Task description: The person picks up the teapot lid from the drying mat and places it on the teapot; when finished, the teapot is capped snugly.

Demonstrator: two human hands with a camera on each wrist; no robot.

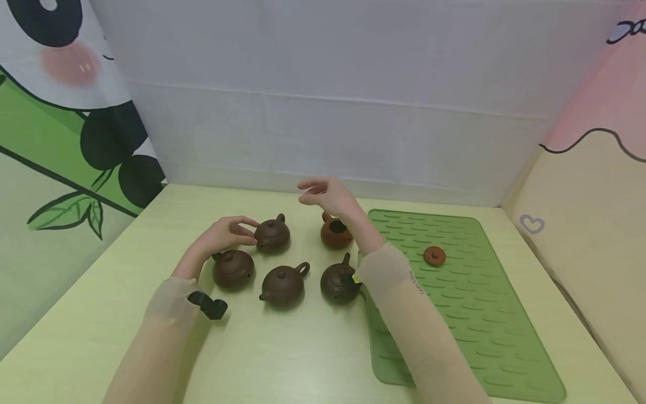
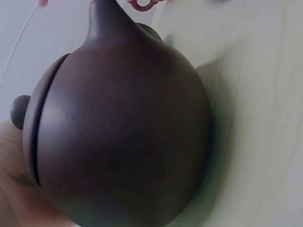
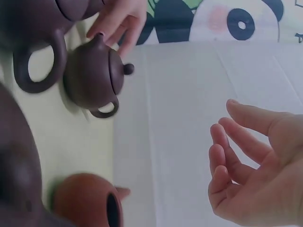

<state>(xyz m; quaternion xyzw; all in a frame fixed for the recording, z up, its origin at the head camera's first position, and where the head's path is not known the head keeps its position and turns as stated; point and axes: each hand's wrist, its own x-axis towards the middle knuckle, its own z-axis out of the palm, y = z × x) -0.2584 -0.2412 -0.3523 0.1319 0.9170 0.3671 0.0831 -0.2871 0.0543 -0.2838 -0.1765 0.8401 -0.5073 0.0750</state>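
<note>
My left hand [image 1: 224, 234] reaches over a dark brown teapot [image 1: 234, 270]; its fingertips are right at the spout side of a second lidded brown teapot [image 1: 273, 235]. The right wrist view shows those left fingers [image 3: 124, 21] spread at that teapot's spout. A close dark teapot [image 2: 123, 127] fills much of the left wrist view, hiding most of the hand. My right hand [image 1: 330, 195] hovers with nothing held, fingers loosely bent, above and behind a reddish-brown teapot [image 1: 335, 238] whose top is uncovered.
Two more lidded dark teapots, one in the middle [image 1: 282, 287] and one by the mat [image 1: 339, 284], stand in front. On the right lies a green ridged mat [image 1: 464, 303] bearing a reddish lid [image 1: 434, 256]. A white cloth wall [image 1: 323, 134] rises behind the table.
</note>
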